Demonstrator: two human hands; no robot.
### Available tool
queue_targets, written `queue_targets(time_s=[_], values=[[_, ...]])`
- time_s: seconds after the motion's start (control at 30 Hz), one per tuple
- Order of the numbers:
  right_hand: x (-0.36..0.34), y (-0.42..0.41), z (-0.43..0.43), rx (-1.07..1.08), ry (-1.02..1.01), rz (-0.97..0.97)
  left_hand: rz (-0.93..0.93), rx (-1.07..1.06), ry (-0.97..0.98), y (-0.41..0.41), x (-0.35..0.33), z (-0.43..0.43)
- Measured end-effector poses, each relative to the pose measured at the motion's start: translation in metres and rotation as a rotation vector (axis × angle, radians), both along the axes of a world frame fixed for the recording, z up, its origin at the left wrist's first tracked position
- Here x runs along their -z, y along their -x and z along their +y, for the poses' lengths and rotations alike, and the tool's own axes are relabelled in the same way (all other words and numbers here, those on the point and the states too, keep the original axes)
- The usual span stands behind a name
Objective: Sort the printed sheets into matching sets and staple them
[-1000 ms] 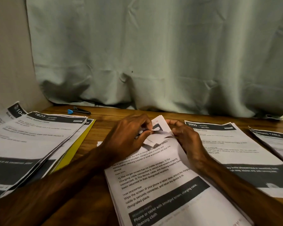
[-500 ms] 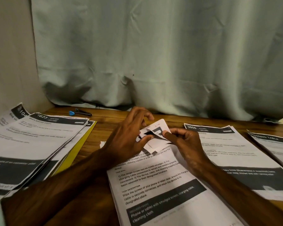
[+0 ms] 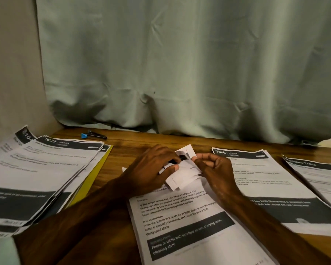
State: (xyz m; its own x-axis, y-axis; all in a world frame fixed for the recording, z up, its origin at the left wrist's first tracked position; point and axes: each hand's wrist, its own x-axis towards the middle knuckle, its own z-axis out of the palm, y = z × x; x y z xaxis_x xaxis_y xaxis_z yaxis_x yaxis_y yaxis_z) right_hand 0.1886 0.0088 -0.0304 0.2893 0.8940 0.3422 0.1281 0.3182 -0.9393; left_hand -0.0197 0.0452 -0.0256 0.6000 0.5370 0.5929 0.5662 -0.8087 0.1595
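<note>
Left hand (image 3: 153, 168) and right hand (image 3: 217, 169) both pinch the curled top corner of the printed sheets (image 3: 180, 217) between them (thin, floppy paper, probably easily creased), likely best gripped near that corner.

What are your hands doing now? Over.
Left hand pinches folded top corner of middle stack. Right hand pinches it too. Blue-tipped tool far back, untouched.

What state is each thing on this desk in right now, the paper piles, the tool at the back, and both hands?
Centre stack, lying flat, its top corner folded back.
Left hand, pinches the top corner.
Right hand, pinches the top corner too.
Left pile, fanned out over a yellow folder.
3800 stack, lying flat.
Blue-tipped tool, lying at the back, not held.
</note>
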Motion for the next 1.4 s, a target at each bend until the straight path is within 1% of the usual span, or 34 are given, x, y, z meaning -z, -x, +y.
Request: queue_targets(time_s=[0.1,0.2,0.27,0.3,0.37,0.43,0.53,0.57,0.6,0.67,0.77,0.83,0.9,1.03,1.13,1.3,1.4], values=[[-0.001,0.0,0.0,0.005,0.043,0.012,0.085,0.028,0.081,0.004,0.0,0.002],[-0.001,-0.004,0.001,-0.006,0.087,0.046,0.222,0.014,0.128,0.006,-0.004,0.004],[0.0,-0.007,0.003,0.007,0.103,-0.004,0.278,-0.02,0.15,0.005,-0.002,0.006],[0.0,-0.007,0.003,0.011,0.114,-0.012,0.271,-0.032,0.138,0.005,0.0,0.007],[-0.001,-0.007,0.002,0.023,0.118,-0.031,0.192,-0.044,0.073,0.003,0.005,0.01],[-0.003,-0.008,0.0,0.041,0.083,-0.109,0.109,-0.055,0.009,0.003,0.007,0.011],[-0.01,-0.011,-0.001,0.135,-0.008,-0.389,0.064,-0.019,-0.079,0.005,0.01,0.011],[-0.012,-0.012,-0.001,0.171,-0.037,-0.46,0.058,-0.01,-0.086,0.005,0.011,0.011],[-0.013,-0.012,0.0,0.173,-0.062,-0.491,0.052,-0.008,-0.084,0.006,0.013,0.01],[-0.013,-0.011,0.002,0.121,-0.045,-0.464,0.041,-0.012,-0.07,0.007,0.014,0.009],[-0.014,-0.012,0.004,0.058,0.156,-0.37,0.04,-0.038,-0.033,0.005,0.013,0.007],[-0.016,-0.018,0.002,0.008,0.282,-0.294,0.007,-0.052,0.002,0.004,0.012,0.005],[-0.019,-0.023,-0.002,-0.042,0.354,-0.23,-0.013,-0.054,0.031,0.004,0.012,0.005],[-0.02,-0.028,-0.006,-0.108,0.409,-0.097,0.007,-0.05,0.06,-0.001,0.01,0.006],[-0.017,-0.03,-0.002,-0.125,0.425,-0.109,0.011,-0.053,0.066,0.0,0.013,0.007],[-0.016,-0.037,0.002,-0.208,0.453,-0.065,-0.01,-0.03,0.041,-0.001,0.013,0.008],[-0.021,-0.041,0.002,-0.267,0.498,-0.105,-0.041,-0.009,0.022,0.001,0.014,0.008]])
